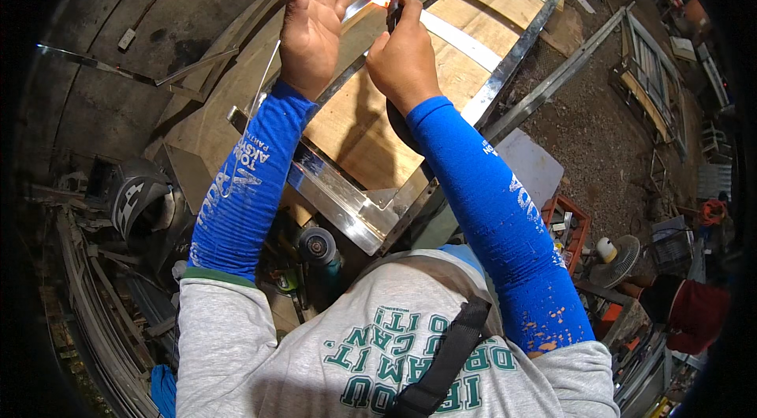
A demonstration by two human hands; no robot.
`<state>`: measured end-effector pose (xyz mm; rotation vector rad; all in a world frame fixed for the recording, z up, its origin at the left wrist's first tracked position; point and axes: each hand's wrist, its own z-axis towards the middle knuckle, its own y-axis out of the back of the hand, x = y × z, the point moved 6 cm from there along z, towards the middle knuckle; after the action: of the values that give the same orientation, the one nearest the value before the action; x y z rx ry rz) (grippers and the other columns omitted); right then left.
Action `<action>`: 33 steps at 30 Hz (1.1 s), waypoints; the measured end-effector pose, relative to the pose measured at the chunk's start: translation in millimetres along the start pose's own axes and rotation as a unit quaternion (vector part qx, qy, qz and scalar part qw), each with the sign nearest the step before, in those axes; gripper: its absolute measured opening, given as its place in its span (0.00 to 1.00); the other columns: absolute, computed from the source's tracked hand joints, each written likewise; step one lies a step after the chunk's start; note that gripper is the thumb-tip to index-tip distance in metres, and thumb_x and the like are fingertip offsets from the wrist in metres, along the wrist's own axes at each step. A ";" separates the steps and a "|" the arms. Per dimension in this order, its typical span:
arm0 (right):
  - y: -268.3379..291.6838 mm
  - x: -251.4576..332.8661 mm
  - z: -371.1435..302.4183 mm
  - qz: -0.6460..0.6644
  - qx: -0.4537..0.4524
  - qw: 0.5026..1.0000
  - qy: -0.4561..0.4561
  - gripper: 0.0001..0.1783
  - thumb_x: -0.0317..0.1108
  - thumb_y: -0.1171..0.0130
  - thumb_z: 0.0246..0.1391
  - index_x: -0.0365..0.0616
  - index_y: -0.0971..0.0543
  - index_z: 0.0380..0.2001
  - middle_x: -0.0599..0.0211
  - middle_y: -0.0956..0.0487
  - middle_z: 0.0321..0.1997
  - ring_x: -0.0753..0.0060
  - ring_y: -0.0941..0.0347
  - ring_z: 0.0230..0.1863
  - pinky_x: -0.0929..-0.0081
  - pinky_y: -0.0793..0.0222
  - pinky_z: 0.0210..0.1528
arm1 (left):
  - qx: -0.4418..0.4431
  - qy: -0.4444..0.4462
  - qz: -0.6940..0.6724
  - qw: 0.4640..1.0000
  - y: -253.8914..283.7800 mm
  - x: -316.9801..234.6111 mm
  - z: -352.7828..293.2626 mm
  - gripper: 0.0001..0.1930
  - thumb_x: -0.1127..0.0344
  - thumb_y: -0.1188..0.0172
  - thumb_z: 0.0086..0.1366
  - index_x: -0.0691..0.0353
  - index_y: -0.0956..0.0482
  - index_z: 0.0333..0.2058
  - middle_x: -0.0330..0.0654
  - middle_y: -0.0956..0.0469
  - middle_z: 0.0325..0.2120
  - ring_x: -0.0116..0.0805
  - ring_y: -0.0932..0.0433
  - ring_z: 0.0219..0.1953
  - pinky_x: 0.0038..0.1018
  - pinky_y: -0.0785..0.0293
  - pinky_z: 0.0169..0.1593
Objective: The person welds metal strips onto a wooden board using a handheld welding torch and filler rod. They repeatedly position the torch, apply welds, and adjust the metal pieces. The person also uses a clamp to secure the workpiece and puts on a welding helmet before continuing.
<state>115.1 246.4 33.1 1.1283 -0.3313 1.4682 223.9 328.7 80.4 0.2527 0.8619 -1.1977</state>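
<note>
My right hand (402, 59) grips a black welding electrode holder (393, 17), mostly hidden by my fingers; a black cable (400, 128) hangs below my wrist. Just past the holder, an orange-red glow (382, 1) shines at a metal bar of the frame. My left hand (311, 43) is raised beside the glow, palm showing, fingers stretched and holding nothing. Beneath both hands lies a long shiny metal frame (347, 213) with crossbars over plywood panels (355, 118). A thin rod (266, 75) runs beside my left wrist; I cannot tell what it belongs to.
An angle grinder (318, 246) stands close to my body. A dark helmet (138, 205) lies at the left. Rightward are a red crate (582, 221), a fan (619, 256), dark red cloth (698, 315) and another metal frame (646, 63).
</note>
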 end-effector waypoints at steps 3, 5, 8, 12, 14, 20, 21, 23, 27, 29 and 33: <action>0.0 1.3 -0.4 0.004 0.016 1.000 -0.014 0.29 0.23 0.47 0.56 0.31 0.38 0.61 0.24 0.21 0.47 0.26 0.21 0.51 0.46 0.25 0.56 | 0.002 -0.002 0.015 1.000 1.9 -1.1 0.2 0.48 0.30 0.59 0.75 0.72 0.51 0.72 0.63 0.50 0.73 0.58 0.49 0.77 0.50 0.55 0.80; 0.6 3.5 -1.0 0.007 0.021 1.000 -0.013 0.29 0.22 0.47 0.56 0.31 0.38 0.61 0.24 0.21 0.47 0.26 0.21 0.51 0.47 0.26 0.57 | 0.007 0.001 0.016 1.000 0.6 -0.5 -0.1 0.48 0.30 0.59 0.75 0.72 0.51 0.72 0.63 0.50 0.73 0.58 0.49 0.77 0.50 0.55 0.80; -0.7 4.7 -1.9 0.005 0.025 1.000 -0.012 0.29 0.22 0.47 0.56 0.31 0.38 0.61 0.24 0.21 0.47 0.26 0.21 0.51 0.46 0.26 0.56 | 0.026 0.020 0.005 0.999 -5.8 3.5 -1.6 0.47 0.30 0.59 0.75 0.71 0.51 0.72 0.62 0.49 0.73 0.58 0.49 0.77 0.50 0.55 0.79; -1.2 4.6 -2.7 0.000 0.041 0.999 -0.016 0.32 0.22 0.41 0.53 0.32 0.37 0.62 0.28 0.21 0.48 0.28 0.22 0.53 0.47 0.25 0.56 | 0.079 0.083 -0.028 0.993 -19.4 18.4 -8.8 0.46 0.30 0.60 0.75 0.69 0.48 0.72 0.62 0.47 0.73 0.57 0.48 0.77 0.49 0.53 0.79; 0.8 5.7 -4.2 0.014 0.051 0.998 -0.026 0.34 0.23 0.38 0.51 0.33 0.37 0.62 0.31 0.21 0.49 0.30 0.22 0.54 0.48 0.25 0.56 | 0.087 0.113 -0.025 0.989 -27.9 23.4 -13.4 0.46 0.29 0.61 0.75 0.68 0.47 0.72 0.59 0.47 0.74 0.55 0.46 0.76 0.49 0.53 0.78; 0.5 -2.5 -0.5 0.053 0.012 0.998 -0.030 0.34 0.26 0.39 0.54 0.34 0.39 0.63 0.26 0.20 0.49 0.28 0.21 0.53 0.49 0.25 0.55 | 0.083 0.057 0.072 0.992 -16.6 24.2 -9.4 0.46 0.30 0.57 0.75 0.66 0.48 0.73 0.54 0.46 0.74 0.53 0.46 0.77 0.47 0.51 0.77; 6.6 3.2 0.8 0.057 -0.028 0.998 -0.011 0.34 0.27 0.42 0.57 0.34 0.41 0.64 0.29 0.19 0.43 0.29 0.20 0.47 0.50 0.25 0.51 | 0.079 0.057 0.130 0.987 -11.6 18.0 -8.4 0.44 0.35 0.54 0.76 0.67 0.48 0.73 0.55 0.44 0.73 0.52 0.44 0.76 0.45 0.49 0.76; 21.0 9.1 0.4 0.133 -0.060 0.988 -0.044 0.34 0.25 0.44 0.57 0.36 0.43 0.65 0.30 0.19 0.43 0.30 0.20 0.46 0.49 0.24 0.49 | 0.035 0.043 0.202 0.978 -1.2 8.9 -6.7 0.40 0.42 0.50 0.78 0.69 0.48 0.72 0.58 0.43 0.72 0.51 0.42 0.75 0.44 0.46 0.75; 54.2 -10.8 -5.8 0.339 -0.087 0.934 -0.075 0.36 0.25 0.41 0.59 0.37 0.45 0.67 0.49 0.18 0.41 0.63 0.19 0.38 0.68 0.24 0.39 | -0.067 -0.013 0.306 0.950 20.6 1.8 1.3 0.35 0.54 0.46 0.78 0.72 0.45 0.71 0.59 0.42 0.71 0.50 0.41 0.74 0.43 0.44 0.74; 96.2 -14.2 -30.1 0.401 -0.061 0.909 -0.098 0.37 0.24 0.40 0.59 0.37 0.44 0.68 0.53 0.18 0.43 0.73 0.21 0.35 0.76 0.25 0.35 | -0.094 -0.009 0.331 0.939 26.9 -4.9 -2.0 0.33 0.53 0.48 0.78 0.72 0.42 0.70 0.59 0.39 0.70 0.50 0.40 0.74 0.44 0.42 0.74; 197.2 -50.4 -83.1 0.302 -0.111 0.945 -0.061 0.35 0.23 0.41 0.61 0.37 0.41 0.69 0.54 0.18 0.45 0.81 0.25 0.28 0.82 0.27 0.27 | -0.109 -0.030 0.401 0.909 23.3 -29.9 -7.2 0.32 0.49 0.53 0.79 0.69 0.39 0.69 0.58 0.37 0.68 0.51 0.36 0.71 0.47 0.37 0.70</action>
<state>-103.8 226.0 30.4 0.9761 -0.9736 1.8327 238.4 363.0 90.5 0.3409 0.7160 -0.3341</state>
